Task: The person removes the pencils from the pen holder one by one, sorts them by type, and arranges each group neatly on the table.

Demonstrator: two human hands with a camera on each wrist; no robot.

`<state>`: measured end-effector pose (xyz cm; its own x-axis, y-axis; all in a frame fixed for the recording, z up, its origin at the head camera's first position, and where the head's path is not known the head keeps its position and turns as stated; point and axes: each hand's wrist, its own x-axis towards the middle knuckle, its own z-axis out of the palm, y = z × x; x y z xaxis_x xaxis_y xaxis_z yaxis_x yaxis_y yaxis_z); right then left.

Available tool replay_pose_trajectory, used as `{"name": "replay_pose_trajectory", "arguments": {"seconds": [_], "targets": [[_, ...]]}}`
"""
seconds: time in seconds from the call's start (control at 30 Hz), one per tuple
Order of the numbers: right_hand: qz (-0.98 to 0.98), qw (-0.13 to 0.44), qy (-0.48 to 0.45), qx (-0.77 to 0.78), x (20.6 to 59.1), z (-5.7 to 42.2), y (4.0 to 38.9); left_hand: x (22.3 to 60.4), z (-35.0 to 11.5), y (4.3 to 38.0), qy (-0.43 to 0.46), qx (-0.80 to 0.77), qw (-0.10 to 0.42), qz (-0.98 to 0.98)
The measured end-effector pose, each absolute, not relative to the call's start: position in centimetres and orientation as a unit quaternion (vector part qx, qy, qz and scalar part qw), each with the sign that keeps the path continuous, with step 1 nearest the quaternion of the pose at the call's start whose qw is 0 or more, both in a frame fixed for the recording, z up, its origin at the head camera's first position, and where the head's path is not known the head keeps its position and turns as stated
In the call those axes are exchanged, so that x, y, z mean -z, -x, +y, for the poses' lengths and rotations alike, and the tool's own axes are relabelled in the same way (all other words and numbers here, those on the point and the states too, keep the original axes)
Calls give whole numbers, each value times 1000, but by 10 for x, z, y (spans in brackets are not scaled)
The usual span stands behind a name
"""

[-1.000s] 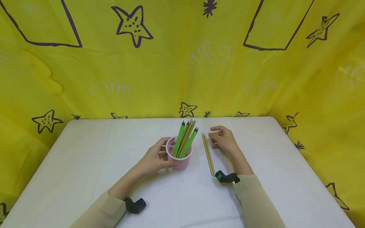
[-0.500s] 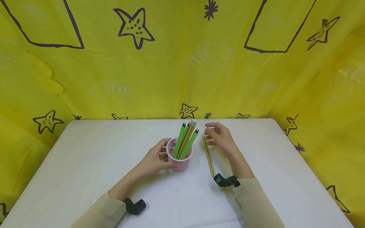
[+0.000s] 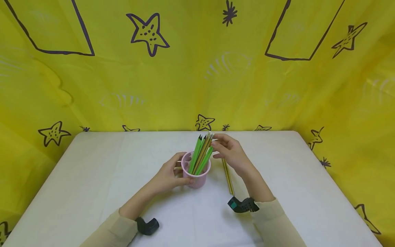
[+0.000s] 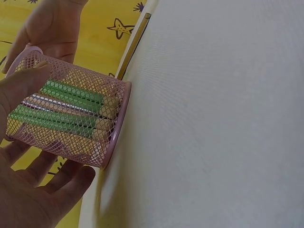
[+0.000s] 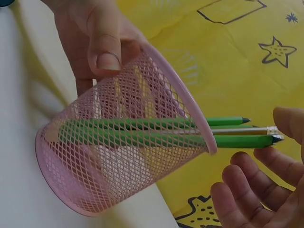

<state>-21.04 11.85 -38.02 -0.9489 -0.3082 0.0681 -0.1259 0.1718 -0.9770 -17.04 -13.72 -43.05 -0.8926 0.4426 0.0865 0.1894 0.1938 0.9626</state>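
Observation:
My left hand [image 3: 166, 175] grips a pink mesh pencil cup [image 3: 199, 183] from its left side, thumb in front and fingers behind. Several green pencils [image 5: 245, 141] with black tips and several gold pencils [image 3: 202, 153] with white ends stand in the cup, leaning right. Beside their upper ends is my right hand [image 3: 232, 153]. In the right wrist view its thumb [image 5: 289, 124] and fingers lie on either side of the pencil ends, with gaps showing. Two gold pencils [image 3: 228, 179] lie side by side on the table under the right hand, which hides their far ends.
A white-covered table [image 3: 92, 178] carries everything. Behind it and at its sides hangs a yellow curtain [image 3: 172, 92] with dark star drawings. Each wrist wears a black camera, one on the left wrist [image 3: 147, 226] and one on the right wrist [image 3: 243, 204].
My right hand has moved left, from beside the two lying pencils to the tops of the pencils in the cup. The left hand keeps holding the cup in place.

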Motion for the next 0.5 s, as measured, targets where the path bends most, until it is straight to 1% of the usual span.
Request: {"name": "replay_pose_trajectory", "arguments": {"seconds": [0.17,0.4,0.5], "targets": [[765,66,154,622,380,115,208,431,-137,171,-211,-601,106,764],[772,18,125,623,377,110,204,431,-137,170,-211,-598,102,766],[771,6,116,626,375,109,203,430,-137,169,-212,-596,99,768]]}}
